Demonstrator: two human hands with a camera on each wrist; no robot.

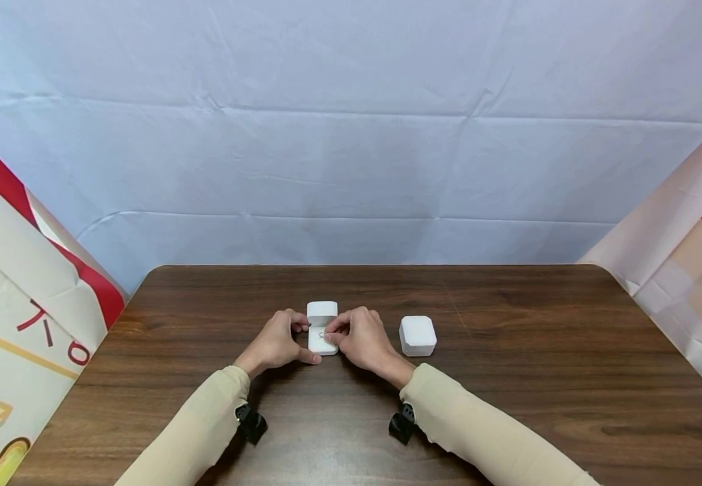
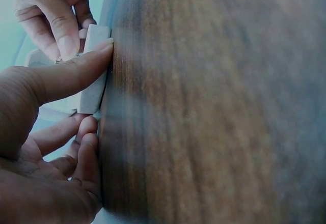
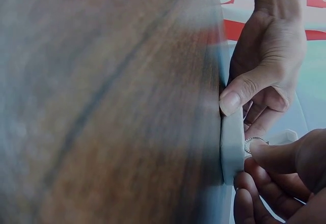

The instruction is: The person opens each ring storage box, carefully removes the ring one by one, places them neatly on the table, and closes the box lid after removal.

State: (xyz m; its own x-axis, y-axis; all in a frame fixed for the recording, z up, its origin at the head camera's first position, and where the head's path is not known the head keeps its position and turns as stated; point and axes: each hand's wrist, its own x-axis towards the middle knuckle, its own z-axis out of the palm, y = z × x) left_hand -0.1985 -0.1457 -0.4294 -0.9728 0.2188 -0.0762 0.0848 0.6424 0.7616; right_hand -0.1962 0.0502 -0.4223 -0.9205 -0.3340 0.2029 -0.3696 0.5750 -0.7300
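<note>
An open white ring box (image 1: 322,343) stands on the table with its lid raised at the back. My left hand (image 1: 278,342) steadies it, with the thumb across the front and the curled fingers at the left side. From the right, my right hand (image 1: 363,337) pinches a thin silvery ring (image 3: 253,145) between thumb and index finger, right at the box's cushion. Seen from the left wrist, the box base (image 2: 94,89) lies between the left thumb and fingers. Part of the ring is hidden by the right fingertips.
A second white box (image 1: 418,335), closed, stands to the right of my right hand. Both are on a dark brown wooden table (image 1: 539,351). Behind the table hangs a pale cloth (image 1: 339,162), with printed cloths at both sides.
</note>
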